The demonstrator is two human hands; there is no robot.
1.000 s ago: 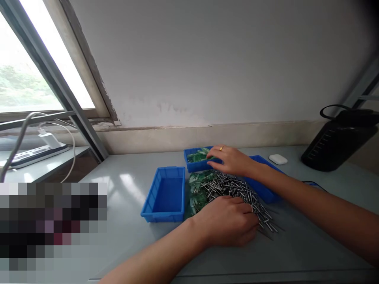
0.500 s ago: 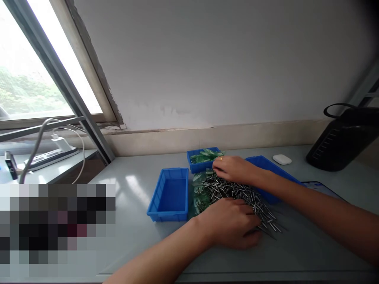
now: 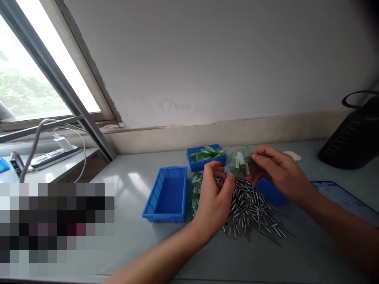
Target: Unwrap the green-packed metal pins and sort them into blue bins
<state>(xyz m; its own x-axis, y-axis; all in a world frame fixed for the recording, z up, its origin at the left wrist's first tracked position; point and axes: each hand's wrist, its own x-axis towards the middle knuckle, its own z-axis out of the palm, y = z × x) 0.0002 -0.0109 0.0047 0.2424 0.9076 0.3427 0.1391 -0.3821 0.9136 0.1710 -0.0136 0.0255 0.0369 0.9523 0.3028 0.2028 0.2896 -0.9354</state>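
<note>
On the grey counter [image 3: 133, 240], the right hand [image 3: 278, 171] pinches a small clear plastic bag [image 3: 241, 161]; the left hand [image 3: 214, 197], fingers curled, grips thin metal pins [image 3: 254, 209].

Grey table [image 3: 124, 244] with three blue bins [image 3: 166, 194], metal pin heap [image 3: 251, 209], green bags [image 3: 196, 193], black device [image 3: 352, 138].

Lying at nine o'clock on the sill: a white power strip [image 3: 56, 152] with a cable [image 3: 35, 138]. Sitting at three o'clock: a black device [image 3: 353, 138]. Resting at four o'clock: a tablet [image 3: 343, 197].
</note>
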